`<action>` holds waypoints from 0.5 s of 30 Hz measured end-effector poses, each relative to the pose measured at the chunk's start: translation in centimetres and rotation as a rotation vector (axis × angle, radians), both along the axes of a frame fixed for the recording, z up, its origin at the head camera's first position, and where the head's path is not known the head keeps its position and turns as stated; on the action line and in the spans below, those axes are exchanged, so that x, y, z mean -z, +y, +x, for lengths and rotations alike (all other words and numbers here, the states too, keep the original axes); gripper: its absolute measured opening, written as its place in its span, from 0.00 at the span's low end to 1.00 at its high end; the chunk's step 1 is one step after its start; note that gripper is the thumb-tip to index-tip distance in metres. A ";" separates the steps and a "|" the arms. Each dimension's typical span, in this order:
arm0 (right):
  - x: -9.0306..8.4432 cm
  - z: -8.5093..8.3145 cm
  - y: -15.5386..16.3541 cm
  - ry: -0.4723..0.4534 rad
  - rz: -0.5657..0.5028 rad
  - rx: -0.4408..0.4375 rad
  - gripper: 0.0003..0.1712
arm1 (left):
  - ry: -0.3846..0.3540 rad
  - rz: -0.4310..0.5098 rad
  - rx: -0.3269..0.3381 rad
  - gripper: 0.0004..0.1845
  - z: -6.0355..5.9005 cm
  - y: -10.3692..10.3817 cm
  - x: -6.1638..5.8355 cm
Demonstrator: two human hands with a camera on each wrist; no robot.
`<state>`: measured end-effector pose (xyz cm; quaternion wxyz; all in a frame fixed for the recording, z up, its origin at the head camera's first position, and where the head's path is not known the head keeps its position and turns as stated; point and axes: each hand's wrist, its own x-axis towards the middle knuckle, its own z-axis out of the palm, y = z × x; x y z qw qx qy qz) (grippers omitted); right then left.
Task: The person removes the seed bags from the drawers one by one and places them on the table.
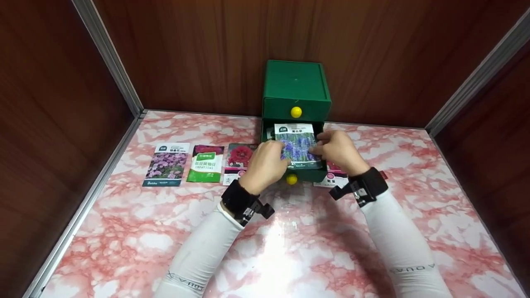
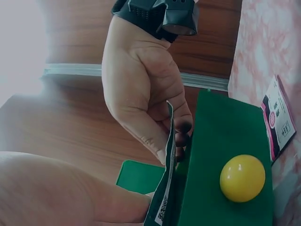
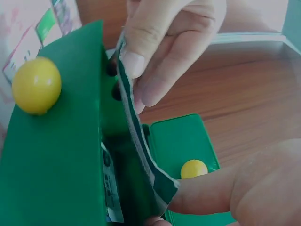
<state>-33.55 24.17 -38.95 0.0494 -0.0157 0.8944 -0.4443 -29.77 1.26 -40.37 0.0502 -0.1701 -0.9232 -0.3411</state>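
I had the left grip (image 1: 266,163) and right grip (image 1: 339,150) both pinched on the purple-flowered packet (image 1: 300,145), at opposite edges; it lay between them, over the pulled-out lower drawer (image 1: 310,176); three other packets (image 1: 205,165) lay leftward of the left grip.

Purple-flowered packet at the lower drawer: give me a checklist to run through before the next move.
1. Left fingers pinching the purple-flowered packet: ok.
2. Right fingers pinching its other side: ok.
3. Lower drawer pulled open: ok.
4. Upper drawer shut: ok.
5. Lower drawer free of other packets: not ok, another packet is inside.
6. Total packets inside: cannot tell, the held one hides much.
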 end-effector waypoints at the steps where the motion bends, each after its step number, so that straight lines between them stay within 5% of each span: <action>1: 0.0 0.2 0.2 -0.002 -0.008 0.003 0.35 | 0.004 0.001 0.001 0.20 0.2 0.0 0.0; 15: 1.4 3.6 2.9 0.023 -0.168 0.036 0.35 | 0.080 0.005 0.062 0.24 2.8 1.7 0.9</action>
